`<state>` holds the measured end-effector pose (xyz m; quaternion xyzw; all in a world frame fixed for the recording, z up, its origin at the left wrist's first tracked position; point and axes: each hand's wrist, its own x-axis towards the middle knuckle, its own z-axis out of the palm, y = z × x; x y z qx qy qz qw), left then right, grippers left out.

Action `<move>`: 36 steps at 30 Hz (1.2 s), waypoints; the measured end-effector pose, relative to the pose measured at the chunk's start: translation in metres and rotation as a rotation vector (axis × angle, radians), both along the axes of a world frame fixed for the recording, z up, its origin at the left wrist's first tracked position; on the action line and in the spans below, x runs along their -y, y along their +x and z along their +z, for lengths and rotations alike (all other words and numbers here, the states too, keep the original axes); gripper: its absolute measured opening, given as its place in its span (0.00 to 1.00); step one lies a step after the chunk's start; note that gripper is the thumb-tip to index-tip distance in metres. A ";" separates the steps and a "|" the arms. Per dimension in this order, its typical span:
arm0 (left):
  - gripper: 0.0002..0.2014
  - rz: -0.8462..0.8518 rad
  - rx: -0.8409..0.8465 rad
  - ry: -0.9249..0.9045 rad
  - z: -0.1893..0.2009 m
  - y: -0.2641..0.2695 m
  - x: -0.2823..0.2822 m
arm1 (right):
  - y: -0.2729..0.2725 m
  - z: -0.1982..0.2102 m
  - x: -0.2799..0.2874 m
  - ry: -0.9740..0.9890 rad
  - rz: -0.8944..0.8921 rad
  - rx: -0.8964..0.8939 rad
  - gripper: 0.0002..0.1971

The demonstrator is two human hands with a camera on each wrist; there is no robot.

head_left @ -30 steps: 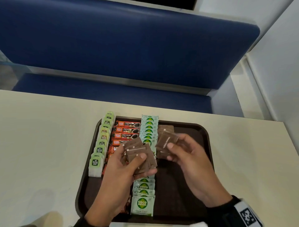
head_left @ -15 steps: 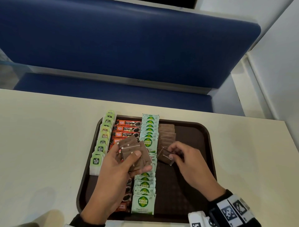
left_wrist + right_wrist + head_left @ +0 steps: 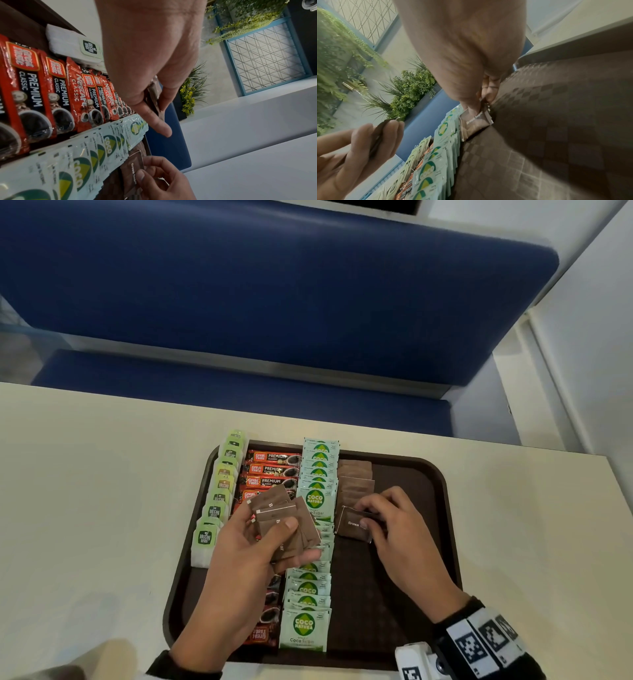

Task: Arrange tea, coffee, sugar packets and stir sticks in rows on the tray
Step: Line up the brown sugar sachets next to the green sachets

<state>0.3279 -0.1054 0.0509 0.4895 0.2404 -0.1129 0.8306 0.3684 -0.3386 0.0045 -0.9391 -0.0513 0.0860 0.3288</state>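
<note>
Fingers of my right hand (image 3: 394,529) curl round a single brown sugar packet (image 3: 354,525), thumb on its printed face, holding it low over the brown tray (image 3: 404,611) at the near end of the short brown sugar row (image 3: 354,477) along the tray's far side; from the right wrist camera the packet's lower edge looks to meet the tray's chequered floor, though I cannot tell for certain. My left hand (image 3: 246,563) hovers above the middle of the tray, thumb clamped down on a fanned stack of brown packets (image 3: 284,522) with the other fingers closed beneath them. That hand and its stack cover part of the coffee sachets (image 3: 274,470), a red and black row running front to back, and part of the pale green Coco Natura sugar row (image 3: 315,498) just right of it. Green-tagged tea bags (image 3: 219,501) line the tray's left rim, the nearest one overhanging it. Bare tray floor lies to the right of the brown row. The tray sits on a cream table (image 3: 85,508), with a blue bench seat (image 3: 274,285) behind it and leafy plants (image 3: 409,86) showing in the wrist views.
</note>
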 end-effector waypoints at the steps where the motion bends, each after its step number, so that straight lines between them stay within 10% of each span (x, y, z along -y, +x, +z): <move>1: 0.16 0.003 0.000 -0.003 0.000 0.000 0.000 | 0.000 -0.001 0.000 -0.006 0.002 0.000 0.10; 18: 0.17 0.027 -0.006 -0.010 -0.004 0.002 0.002 | 0.000 0.005 -0.002 -0.008 -0.042 0.019 0.18; 26: 0.18 0.006 0.018 0.013 -0.004 0.002 0.016 | -0.018 0.059 -0.038 0.575 -0.180 -0.173 0.18; 36: 0.16 -0.008 0.048 -0.016 0.003 0.005 0.016 | -0.013 0.072 -0.033 0.705 -0.212 -0.345 0.07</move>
